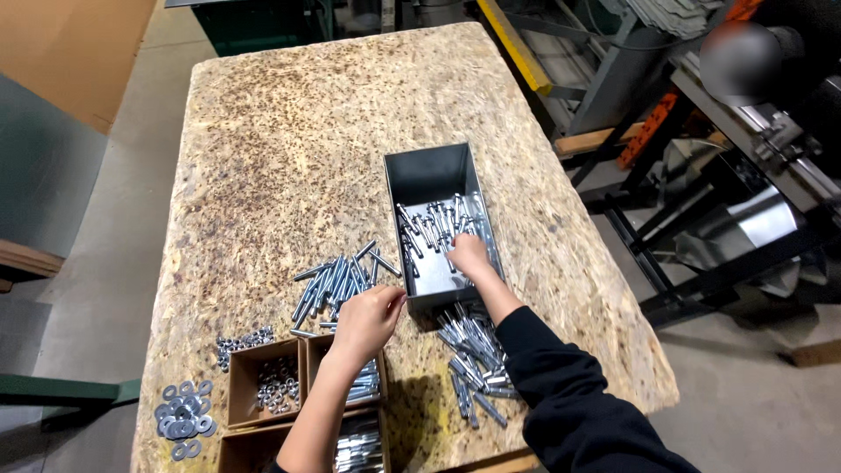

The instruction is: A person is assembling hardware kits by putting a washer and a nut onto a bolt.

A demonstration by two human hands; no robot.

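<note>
Bolts (435, 223) are what the hands are busy with, and some of them lie inside a grey metal bin (429, 175).

Biggest of all is the room. It has a grey floor (105, 236), a big sheet of brown cardboard (70, 44) at ten o'clock, and metal racks and frames (701, 175) at two o'clock. A blurred shape sits up in that corner too.

Next is the tabletop (307, 131). It is made of rough pressed wood chips, tan with dark specks. The far half of it is bare.

The grey bin sits near the middle, a bit toward three o'clock. The right hand (469, 256) is inside the bin, on the bolts. Its fingers are curled down, but I cannot tell if they hold one. That arm has a black sleeve (561, 385).

A loose pile of bolts (337, 280) lies just beside the bin at nine o'clock. More bolts (473, 359) lie at five o'clock. The left hand (366, 320) rests at the edge of the loose pile, fingers bent, and I cannot tell if it holds anything.

Small cardboard boxes (280, 385) sit at six o'clock. Nuts (243, 342) and flat washers (182, 416) lie at seven o'clock.
</note>
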